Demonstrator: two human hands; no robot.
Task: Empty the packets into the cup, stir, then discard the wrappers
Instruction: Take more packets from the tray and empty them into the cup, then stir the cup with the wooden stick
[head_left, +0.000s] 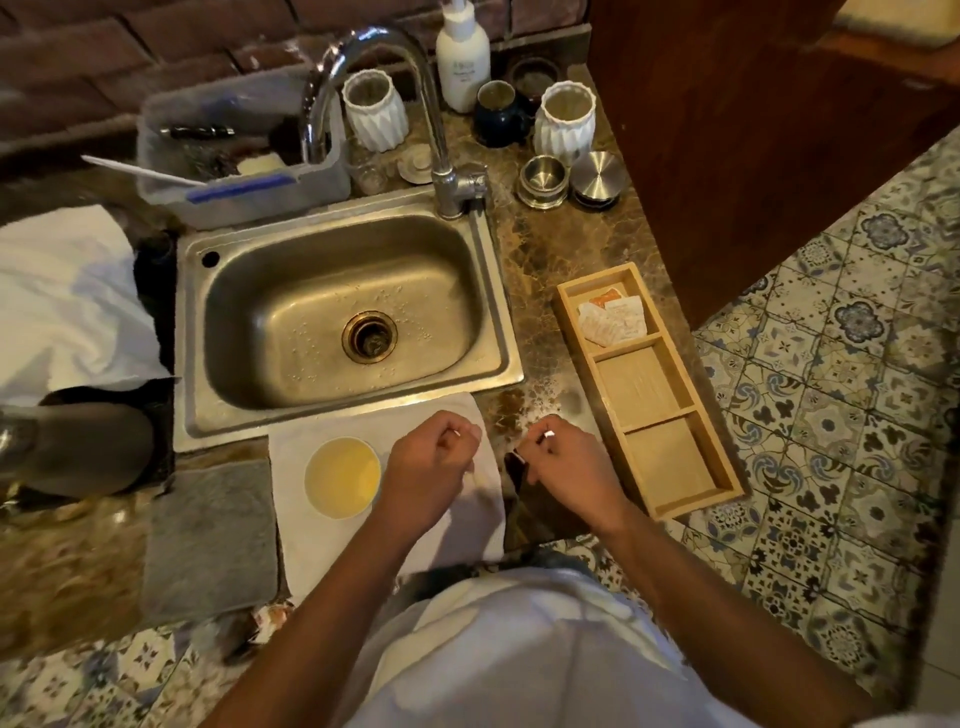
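Note:
A white cup (343, 477) of pale yellow liquid stands on a white cloth (311, 540) in front of the sink. Just right of the cup, my left hand (428, 467) is closed, pinching a small white bit at its fingertips. My right hand (569, 465) is closed over the counter edge, pinching a small white-edged packet (518, 458) that my fingers mostly hide. The two hands are a short way apart. Several more packets (613, 318) lie in the far compartment of a wooden tray (576, 338).
The steel sink (337, 312) and tap (441, 166) lie behind the cup. A grey mat (208, 535) sits left of the cloth. Jars, metal tins (543, 182) and a lotion bottle (462, 57) crowd the back. A crumpled wrapper (267, 616) shows below the counter edge.

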